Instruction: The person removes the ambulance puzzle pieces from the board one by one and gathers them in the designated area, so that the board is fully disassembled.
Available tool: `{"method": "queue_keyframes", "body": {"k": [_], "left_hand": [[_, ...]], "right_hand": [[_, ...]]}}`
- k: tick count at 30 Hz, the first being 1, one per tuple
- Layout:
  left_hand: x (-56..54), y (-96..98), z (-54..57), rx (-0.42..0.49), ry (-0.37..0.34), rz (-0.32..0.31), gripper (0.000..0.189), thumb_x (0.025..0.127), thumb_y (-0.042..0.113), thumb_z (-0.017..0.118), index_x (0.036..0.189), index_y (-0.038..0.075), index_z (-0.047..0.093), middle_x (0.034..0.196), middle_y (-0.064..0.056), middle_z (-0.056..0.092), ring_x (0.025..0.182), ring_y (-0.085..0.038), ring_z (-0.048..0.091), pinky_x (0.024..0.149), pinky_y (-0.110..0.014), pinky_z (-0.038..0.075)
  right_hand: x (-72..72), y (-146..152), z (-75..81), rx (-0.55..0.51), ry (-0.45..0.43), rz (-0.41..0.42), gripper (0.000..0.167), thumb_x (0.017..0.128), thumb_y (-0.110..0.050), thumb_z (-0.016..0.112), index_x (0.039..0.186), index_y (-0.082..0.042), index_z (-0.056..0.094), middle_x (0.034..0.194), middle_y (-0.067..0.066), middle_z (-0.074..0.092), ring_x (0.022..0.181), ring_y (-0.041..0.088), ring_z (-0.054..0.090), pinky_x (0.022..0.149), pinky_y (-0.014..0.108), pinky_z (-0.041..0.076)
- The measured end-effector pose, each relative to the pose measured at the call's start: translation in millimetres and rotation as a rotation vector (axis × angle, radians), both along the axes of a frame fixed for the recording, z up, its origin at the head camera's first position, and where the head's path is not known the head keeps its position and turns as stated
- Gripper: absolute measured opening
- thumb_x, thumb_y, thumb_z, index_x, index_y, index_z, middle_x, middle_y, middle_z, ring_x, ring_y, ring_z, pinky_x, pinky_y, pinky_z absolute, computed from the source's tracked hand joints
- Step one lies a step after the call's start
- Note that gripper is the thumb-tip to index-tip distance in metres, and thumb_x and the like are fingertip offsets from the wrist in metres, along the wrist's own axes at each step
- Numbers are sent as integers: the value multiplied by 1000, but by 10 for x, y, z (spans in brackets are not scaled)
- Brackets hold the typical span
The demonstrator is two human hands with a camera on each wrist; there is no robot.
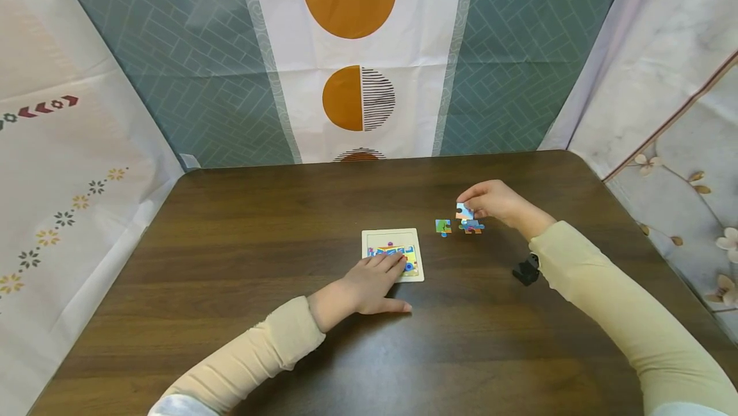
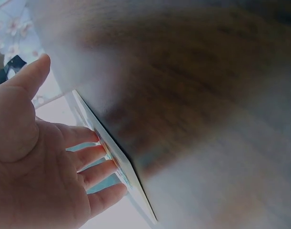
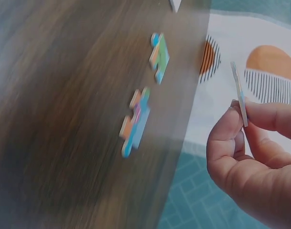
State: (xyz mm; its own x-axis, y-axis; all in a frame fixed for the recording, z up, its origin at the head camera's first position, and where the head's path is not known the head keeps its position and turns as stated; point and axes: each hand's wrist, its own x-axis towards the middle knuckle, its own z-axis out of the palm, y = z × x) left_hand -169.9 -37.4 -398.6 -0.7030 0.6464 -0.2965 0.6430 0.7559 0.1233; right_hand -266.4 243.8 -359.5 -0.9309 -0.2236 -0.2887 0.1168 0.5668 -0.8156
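Note:
A square puzzle board [image 1: 392, 237] with a cream frame lies on the table, part of a colourful picture showing inside it. My left hand [image 1: 371, 284] rests on its lower left part with straight fingers and the thumb held apart; the fingers cover some of the picture. Between thumb and fingertips my right hand [image 1: 492, 201] pinches a puzzle piece [image 3: 239, 93], seen edge-on in the right wrist view and held above the table. Just below that hand lies a blue and orange puzzle piece [image 3: 135, 121]. A green puzzle piece [image 1: 442, 226] lies to its left, nearer the board.
A small black object [image 1: 526, 270] sits on the brown wooden table [image 1: 277, 211] beside my right sleeve. Patterned cloths hang behind the table [image 1: 196, 70] and along both sides.

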Motion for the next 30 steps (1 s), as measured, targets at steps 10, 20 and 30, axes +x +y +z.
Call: {"method": "queue_keyframes", "body": {"k": [10, 20, 30], "left_hand": [[-3, -19, -30, 4, 9, -4, 84, 89, 62, 49, 151, 11, 26, 158, -5, 23, 144, -26, 23, 115, -43, 25], [4, -35, -73, 5, 41, -2, 84, 89, 63, 50, 151, 12, 26, 157, -4, 24, 143, -25, 25, 113, -44, 28], [10, -23, -72, 2, 41, -5, 84, 89, 63, 50, 151, 13, 25, 158, -3, 23, 143, -25, 25, 113, -44, 29]], "right_hand": [[18, 264, -52, 53, 1, -4, 32, 95, -4, 49, 124, 11, 53, 132, 27, 46, 104, 29, 53, 98, 46, 45], [-33, 548, -160, 10, 12, 41, 36, 92, -6, 57, 122, 13, 52, 109, 14, 60, 87, 14, 55, 81, 29, 48], [-65, 755, -341, -13, -26, 5, 37, 93, -2, 55, 122, 18, 46, 95, 2, 63, 82, 7, 58, 75, 21, 52]]}}
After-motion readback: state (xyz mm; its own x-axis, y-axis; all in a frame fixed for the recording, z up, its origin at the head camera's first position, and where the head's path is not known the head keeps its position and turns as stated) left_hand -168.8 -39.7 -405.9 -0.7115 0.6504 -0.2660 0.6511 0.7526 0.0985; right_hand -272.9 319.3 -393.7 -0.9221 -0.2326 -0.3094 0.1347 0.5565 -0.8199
